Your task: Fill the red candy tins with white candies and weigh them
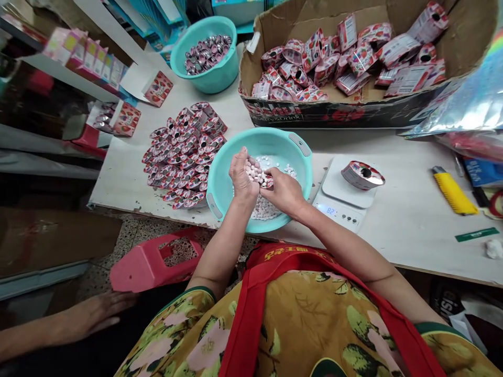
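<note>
Looking through the head view, the only one I have, I find the loose, pale pink-and-white, rounded tablets (254,171) near the centre of the frame. Some are heaped in the left hand (243,177); others lie in the wide, turquoise plastic basin (220,166) beneath. I judge each one light, hard and dry, apt to roll off a tipped palm, so I'd favour a deep cup over a pinch. At the right hand (285,191) is a small, red-and-white, printed packet (269,181), mostly hidden from me. It seems light and thin-walled, likely to dent under a hard squeeze; I'd take it by its sides, clear of any opening.

As for the fingers, the left ones are curled into a half-closed cup around the heap. The right ones look narrow, closed about the packet close against the left palm; the back of the hand hides their exact gap, so I can't tell it. Right of centre, a flat, oval, red-and-white pack (363,176) rests on a white digital scale (334,184) on the pale table (408,209).
</note>
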{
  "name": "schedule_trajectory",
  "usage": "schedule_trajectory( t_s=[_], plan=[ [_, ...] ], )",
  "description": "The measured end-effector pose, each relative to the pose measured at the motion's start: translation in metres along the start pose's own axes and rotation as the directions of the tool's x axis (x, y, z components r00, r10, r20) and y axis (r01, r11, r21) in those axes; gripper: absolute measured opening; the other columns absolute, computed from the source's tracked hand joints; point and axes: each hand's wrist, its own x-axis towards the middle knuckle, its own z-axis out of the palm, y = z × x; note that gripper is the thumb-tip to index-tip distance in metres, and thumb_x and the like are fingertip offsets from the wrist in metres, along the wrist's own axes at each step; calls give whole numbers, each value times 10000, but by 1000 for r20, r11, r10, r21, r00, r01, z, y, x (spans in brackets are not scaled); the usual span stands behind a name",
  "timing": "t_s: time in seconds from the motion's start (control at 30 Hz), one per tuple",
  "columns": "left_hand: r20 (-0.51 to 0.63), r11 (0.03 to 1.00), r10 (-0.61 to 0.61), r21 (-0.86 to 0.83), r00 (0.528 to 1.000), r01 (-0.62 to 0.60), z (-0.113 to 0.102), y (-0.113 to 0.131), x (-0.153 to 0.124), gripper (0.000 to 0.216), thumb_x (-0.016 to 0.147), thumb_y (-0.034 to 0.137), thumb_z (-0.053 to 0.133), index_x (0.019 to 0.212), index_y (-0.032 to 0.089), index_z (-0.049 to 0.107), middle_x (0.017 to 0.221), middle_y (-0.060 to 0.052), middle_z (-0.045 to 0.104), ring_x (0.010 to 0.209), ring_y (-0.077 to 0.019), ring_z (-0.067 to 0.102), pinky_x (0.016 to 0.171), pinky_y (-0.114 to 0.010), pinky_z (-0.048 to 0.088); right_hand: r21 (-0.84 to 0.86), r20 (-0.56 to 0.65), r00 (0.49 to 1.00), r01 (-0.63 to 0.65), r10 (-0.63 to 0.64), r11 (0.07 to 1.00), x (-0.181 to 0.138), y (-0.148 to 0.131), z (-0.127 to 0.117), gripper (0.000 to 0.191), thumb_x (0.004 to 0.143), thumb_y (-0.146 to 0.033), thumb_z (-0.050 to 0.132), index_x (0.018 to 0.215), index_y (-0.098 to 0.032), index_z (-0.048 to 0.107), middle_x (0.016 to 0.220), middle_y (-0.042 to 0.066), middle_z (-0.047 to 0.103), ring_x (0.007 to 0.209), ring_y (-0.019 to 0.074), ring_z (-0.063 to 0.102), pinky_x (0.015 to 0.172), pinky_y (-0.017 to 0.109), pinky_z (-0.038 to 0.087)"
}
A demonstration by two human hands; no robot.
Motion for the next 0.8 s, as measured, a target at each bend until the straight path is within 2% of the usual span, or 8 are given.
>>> schedule_trajectory(
  t_s=[0.2, 0.3, 0.57, 0.8],
  plan=[
    [0, 997, -21, 70, 1000, 21, 7, 3, -3, 380, 870, 455, 707, 738, 213, 446, 632, 56, 463, 518, -75, 453, 481, -212, 367, -13, -20, 1000, 17, -17, 1000, 1, 3, -4, 280, 883, -352, 601, 1117, -209, 656, 1118, 86, 744, 1005, 288, 683, 720, 326, 448],
    [37, 997, -6, 75, 999, 3, 9, 4, -5, 400, 863, 462, 720, 728, 215, 436, 622, 62, 446, 522, -78, 448, 488, -215, 371, -6, -30, 999, 31, -31, 1000, 2, 3, -5, 259, 884, -362, 600, 1078, -202, 660, 1103, 90, 744, 984, 282, 683, 712, 321, 442],
    [96, 979, 102, 166, 990, -117, 7, 2, -4, 405, 860, 491, 741, 728, 214, 477, 617, 68, 421, 519, -79, 416, 531, -242, 361, 53, -40, 999, 30, -28, 998, 3, 3, -6, 311, 867, -346, 619, 1137, -199, 665, 1109, 77, 749, 982, 271, 686, 727, 315, 441],
    [149, 986, 104, 115, 983, -122, 10, 1, -4, 374, 841, 434, 774, 733, 214, 491, 606, 67, 431, 517, -84, 430, 506, -229, 365, 129, -21, 1000, 8, -5, 992, 1, 6, -12, 336, 849, -317, 651, 1159, -186, 666, 1074, 66, 756, 932, 246, 686, 723, 295, 439]
  ],
)
